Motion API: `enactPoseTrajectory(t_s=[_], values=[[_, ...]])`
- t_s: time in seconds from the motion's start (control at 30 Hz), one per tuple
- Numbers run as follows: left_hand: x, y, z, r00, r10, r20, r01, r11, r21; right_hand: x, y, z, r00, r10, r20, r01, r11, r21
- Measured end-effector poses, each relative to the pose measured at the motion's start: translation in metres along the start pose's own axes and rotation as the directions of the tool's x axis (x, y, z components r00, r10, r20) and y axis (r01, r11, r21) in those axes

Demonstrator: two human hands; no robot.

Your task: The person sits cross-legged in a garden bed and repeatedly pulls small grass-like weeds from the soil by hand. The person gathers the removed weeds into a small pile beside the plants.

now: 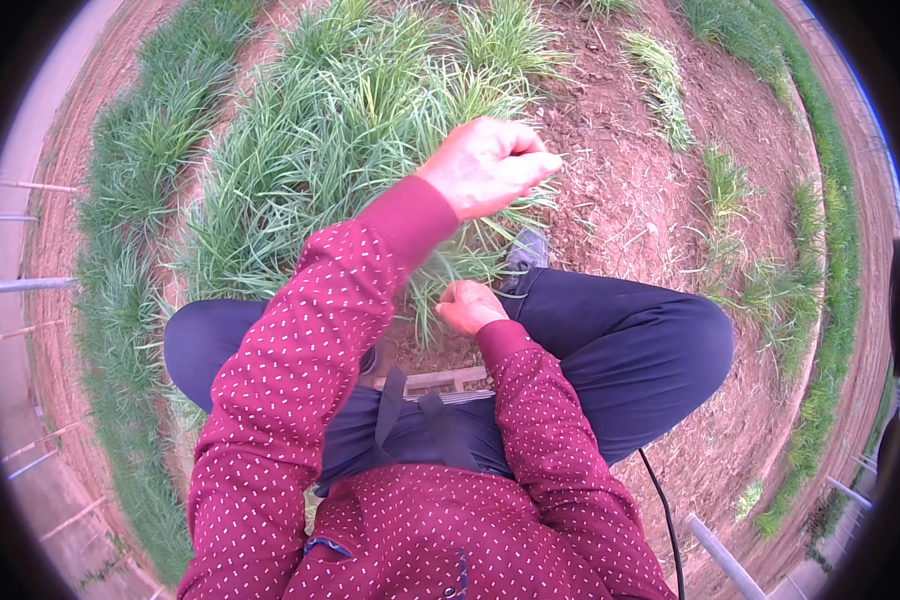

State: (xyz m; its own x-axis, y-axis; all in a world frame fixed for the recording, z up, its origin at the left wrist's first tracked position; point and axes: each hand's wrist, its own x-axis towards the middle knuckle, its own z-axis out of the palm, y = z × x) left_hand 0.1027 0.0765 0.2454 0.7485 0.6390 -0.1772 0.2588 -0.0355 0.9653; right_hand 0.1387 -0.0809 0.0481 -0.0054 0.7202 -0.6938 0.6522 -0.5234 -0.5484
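My left hand (495, 169) is raised at the right edge of a dense bed of green, grass-like plants (322, 142). Its fingers are curled in, and I see nothing held in them. Lower down, between my knees, my right hand (469, 307) is closed into a loose fist beside a small tuft of the same narrow leaves (426, 307). Whether leaves or anything else lie inside that fist is hidden. A faint blur crosses the leaves just above it.
A low wooden seat (435, 380) shows beneath me. Bare soil (607, 202) with straw bits lies to the right, where a row of laid-down cut leaves (660, 90) rests. A black cable (664, 502) hangs at my right. Metal poles (26, 285) stand along the left edge.
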Motion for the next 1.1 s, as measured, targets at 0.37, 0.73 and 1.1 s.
enactPoseTrajectory(t_s=[0.37, 0.73, 1.1], values=[[-0.067, -0.194, 0.021, 0.991, -0.120, 0.059, 0.079, 0.880, 0.468, -0.016, -0.010, -0.002, 0.980, -0.152, 0.129, 0.164, 0.982, -0.091], [-0.109, -0.236, 0.016, 0.869, -0.459, 0.183, 0.205, 0.672, 0.712, 0.016, 0.035, 0.050, 0.954, 0.267, 0.138, -0.262, 0.964, -0.052], [-0.116, -0.242, 0.012, 0.918, -0.381, 0.110, 0.229, 0.736, 0.637, 0.070, 0.037, 0.036, 0.915, 0.330, -0.234, 0.148, 0.266, 0.953]])
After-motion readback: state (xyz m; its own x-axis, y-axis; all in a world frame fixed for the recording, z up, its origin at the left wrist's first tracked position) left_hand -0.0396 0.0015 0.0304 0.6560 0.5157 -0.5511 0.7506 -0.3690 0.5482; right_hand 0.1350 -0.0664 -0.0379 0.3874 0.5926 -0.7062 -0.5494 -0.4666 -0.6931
